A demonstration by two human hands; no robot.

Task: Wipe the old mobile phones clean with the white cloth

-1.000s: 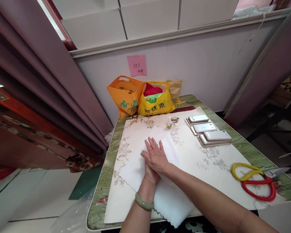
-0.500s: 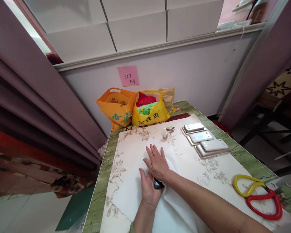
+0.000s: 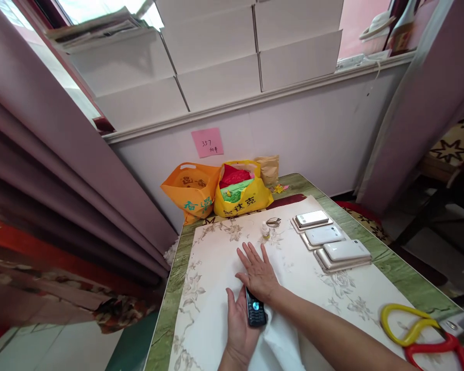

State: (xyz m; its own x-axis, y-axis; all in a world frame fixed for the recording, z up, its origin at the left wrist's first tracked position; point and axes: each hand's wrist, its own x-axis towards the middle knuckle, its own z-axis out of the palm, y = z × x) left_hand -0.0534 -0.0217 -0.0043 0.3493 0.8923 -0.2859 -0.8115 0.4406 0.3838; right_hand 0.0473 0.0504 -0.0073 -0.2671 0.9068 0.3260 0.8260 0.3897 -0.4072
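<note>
A black keypad phone [image 3: 256,312] lies face up across the upturned palm of my left hand [image 3: 237,319], which supports it with the thumb apart. My right hand [image 3: 258,273] lies flat over the phone's upper end, palm down and fingers spread. That hand hides the screen; the keypad and a bright round button show below it. A white cloth [image 3: 284,340] bunches beside the phone and under my right forearm. Beyond my fingertips stand a small white bottle [image 3: 265,230] and a pair of glasses [image 3: 273,222].
Several stacked phones [image 3: 346,251] lie at the right of the flowered table cover [image 3: 212,288]. Large scissors [image 3: 417,330] with yellow and red handles rest near the right edge. An orange bag [image 3: 193,193] and a stuffed yellow bag [image 3: 242,201] stand against the wall.
My right hand has slid up along the phone, so its keypad is now uncovered. The camera has tilted up slightly. My left hand still supports the phone.
</note>
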